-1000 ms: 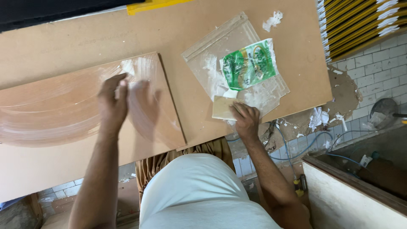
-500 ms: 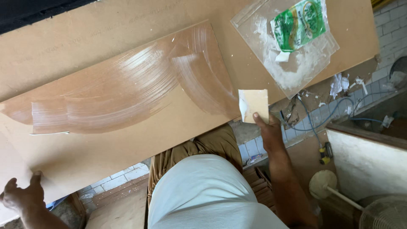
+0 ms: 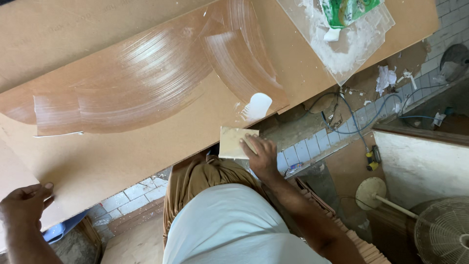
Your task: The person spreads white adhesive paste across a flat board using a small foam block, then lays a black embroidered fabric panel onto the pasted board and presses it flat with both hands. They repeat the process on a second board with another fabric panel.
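A long brown board (image 3: pixel 146 146) lies in front of me, streaked with arcs of thin white glue. A thick white blob of glue (image 3: pixel 257 105) sits near its right near edge. My right hand (image 3: pixel 261 154) holds a small square cream-coloured spreader card (image 3: pixel 233 143) just below the board's near edge, close under the blob. My left hand (image 3: pixel 24 204) grips the board's near edge at the far left. A larger brown sheet (image 3: pixel 88 34) lies underneath, extending beyond the board.
A clear plastic sheet (image 3: pixel 354 44) smeared with white glue, with a green packet (image 3: pixel 347 10) on it, lies at the top right. Cables (image 3: pixel 361 122) and paper scraps litter the tiled floor. A white box (image 3: pixel 420 166) and a fan (image 3: pixel 444 230) stand at the right.
My left hand left the glued surface and moved to the board's left near edge. My right hand brought the card from the plastic sheet to the board's near edge. A glue blob now shows.
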